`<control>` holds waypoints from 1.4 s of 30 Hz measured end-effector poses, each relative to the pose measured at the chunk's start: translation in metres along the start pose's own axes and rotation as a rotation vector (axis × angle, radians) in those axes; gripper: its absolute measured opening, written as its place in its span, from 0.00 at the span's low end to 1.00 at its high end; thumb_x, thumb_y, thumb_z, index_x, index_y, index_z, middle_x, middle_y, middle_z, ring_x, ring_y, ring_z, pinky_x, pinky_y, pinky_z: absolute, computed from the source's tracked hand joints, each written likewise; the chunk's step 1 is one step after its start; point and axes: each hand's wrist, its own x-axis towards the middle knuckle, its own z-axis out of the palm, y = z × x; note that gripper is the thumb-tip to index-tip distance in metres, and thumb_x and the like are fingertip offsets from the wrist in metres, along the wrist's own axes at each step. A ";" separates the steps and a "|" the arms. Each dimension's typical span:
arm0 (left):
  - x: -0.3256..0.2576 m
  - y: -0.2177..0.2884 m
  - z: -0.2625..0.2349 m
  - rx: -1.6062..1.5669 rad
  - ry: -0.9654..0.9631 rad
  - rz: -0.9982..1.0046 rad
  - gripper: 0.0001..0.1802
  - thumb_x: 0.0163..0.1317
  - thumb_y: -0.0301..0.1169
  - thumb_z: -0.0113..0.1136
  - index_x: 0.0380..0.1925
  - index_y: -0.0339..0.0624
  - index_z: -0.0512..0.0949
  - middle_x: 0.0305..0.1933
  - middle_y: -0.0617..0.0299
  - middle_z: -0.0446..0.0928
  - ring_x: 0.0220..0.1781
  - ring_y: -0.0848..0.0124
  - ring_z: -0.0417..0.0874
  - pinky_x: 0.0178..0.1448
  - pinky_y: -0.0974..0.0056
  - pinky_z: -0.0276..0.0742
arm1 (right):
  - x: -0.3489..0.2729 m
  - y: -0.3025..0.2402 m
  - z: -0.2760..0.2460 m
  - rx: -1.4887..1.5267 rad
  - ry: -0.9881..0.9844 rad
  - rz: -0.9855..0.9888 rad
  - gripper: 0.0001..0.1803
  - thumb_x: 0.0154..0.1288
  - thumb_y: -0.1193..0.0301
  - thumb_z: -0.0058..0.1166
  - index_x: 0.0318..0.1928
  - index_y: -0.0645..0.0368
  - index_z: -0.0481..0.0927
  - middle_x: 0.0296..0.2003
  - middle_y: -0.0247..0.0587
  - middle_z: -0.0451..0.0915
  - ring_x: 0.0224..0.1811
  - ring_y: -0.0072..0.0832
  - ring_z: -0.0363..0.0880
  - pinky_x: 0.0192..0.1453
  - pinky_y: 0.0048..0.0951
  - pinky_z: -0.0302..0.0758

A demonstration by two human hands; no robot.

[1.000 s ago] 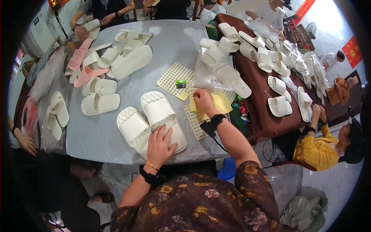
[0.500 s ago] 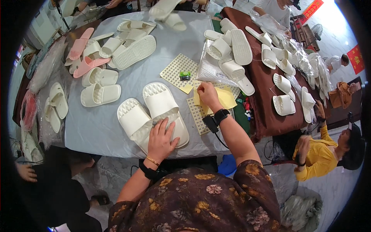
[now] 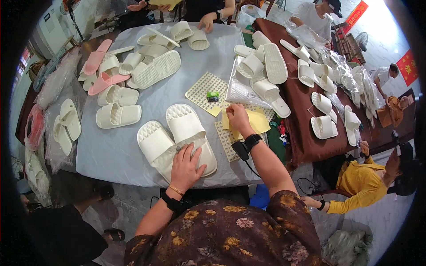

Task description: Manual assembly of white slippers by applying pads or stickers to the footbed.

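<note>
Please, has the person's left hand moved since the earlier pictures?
No, not visibly: judged against the grey table, the left hand keeps its place, resting on the white slippers.

Slipper pair [image 3: 186,126] left of paper sheets [image 3: 257,122]

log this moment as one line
left hand: spread on white slippers | right hand: at yellow paper | nearby: small green item on patterned sheet
</note>
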 end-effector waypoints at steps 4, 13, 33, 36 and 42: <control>0.000 0.001 0.001 0.003 -0.011 0.002 0.33 0.58 0.46 0.63 0.62 0.45 0.73 0.68 0.50 0.68 0.68 0.52 0.67 0.69 0.49 0.62 | 0.000 0.003 -0.001 -0.025 -0.040 0.010 0.06 0.60 0.74 0.57 0.37 0.59 0.82 0.38 0.50 0.78 0.44 0.47 0.78 0.49 0.41 0.76; -0.001 0.001 0.001 0.009 -0.008 0.006 0.33 0.58 0.46 0.63 0.63 0.45 0.72 0.68 0.50 0.67 0.68 0.52 0.66 0.70 0.49 0.62 | 0.002 0.002 0.000 -0.036 -0.048 0.022 0.06 0.60 0.75 0.57 0.38 0.58 0.82 0.40 0.50 0.78 0.44 0.46 0.78 0.50 0.41 0.76; 0.001 0.001 0.002 0.017 -0.020 0.010 0.32 0.59 0.45 0.63 0.62 0.45 0.72 0.68 0.50 0.66 0.69 0.52 0.65 0.70 0.49 0.61 | 0.000 0.006 0.002 0.049 0.047 0.050 0.06 0.59 0.76 0.57 0.38 0.58 0.81 0.43 0.50 0.76 0.47 0.48 0.77 0.53 0.42 0.75; -0.001 0.000 0.002 0.002 -0.006 0.010 0.33 0.58 0.45 0.63 0.62 0.45 0.72 0.68 0.50 0.66 0.69 0.51 0.65 0.71 0.49 0.61 | -0.003 0.001 0.001 0.051 0.008 0.021 0.06 0.58 0.77 0.57 0.38 0.59 0.81 0.42 0.51 0.76 0.46 0.48 0.77 0.52 0.41 0.75; -0.002 0.000 0.004 -0.008 -0.018 0.000 0.32 0.58 0.45 0.63 0.62 0.44 0.73 0.68 0.49 0.67 0.69 0.51 0.65 0.70 0.49 0.61 | -0.001 0.015 -0.002 0.116 -0.038 0.041 0.07 0.53 0.77 0.59 0.36 0.61 0.81 0.39 0.49 0.77 0.41 0.42 0.78 0.48 0.36 0.76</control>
